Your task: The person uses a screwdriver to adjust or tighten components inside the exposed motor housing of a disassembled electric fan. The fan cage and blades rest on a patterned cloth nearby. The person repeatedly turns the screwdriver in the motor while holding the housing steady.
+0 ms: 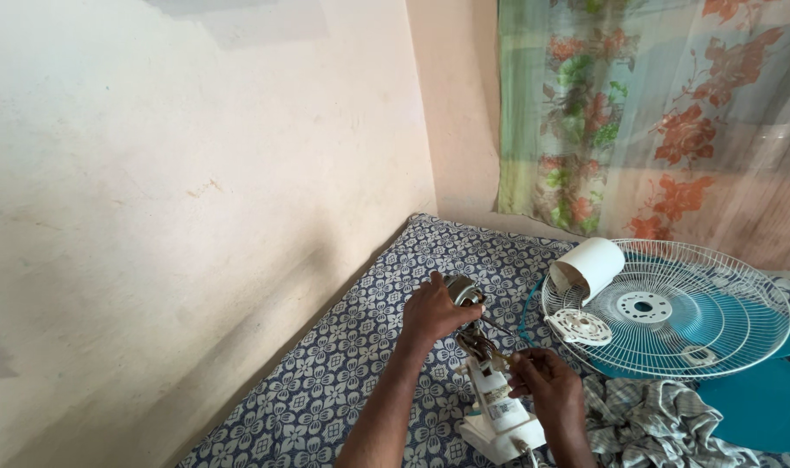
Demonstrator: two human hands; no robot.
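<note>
A: What is held by the hands?
B: The metal fan motor [463,291] is gripped by the left hand [431,310], fingers closed over it. The wires [484,347] below it are pinched by the right hand [547,386].

A: Where is the motor located?
B: It is mounted atop the white stand [499,416], upright on the patterned bed sheet [343,364]. A wire fan guard [672,308], white cover [590,267] and teal blade [759,403] are seen to the right.

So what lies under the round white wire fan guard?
Teal fan blades show through the round white wire fan guard, lying on the blue floral sheet. The blades' hub is hidden by the guard's centre plate.
</note>
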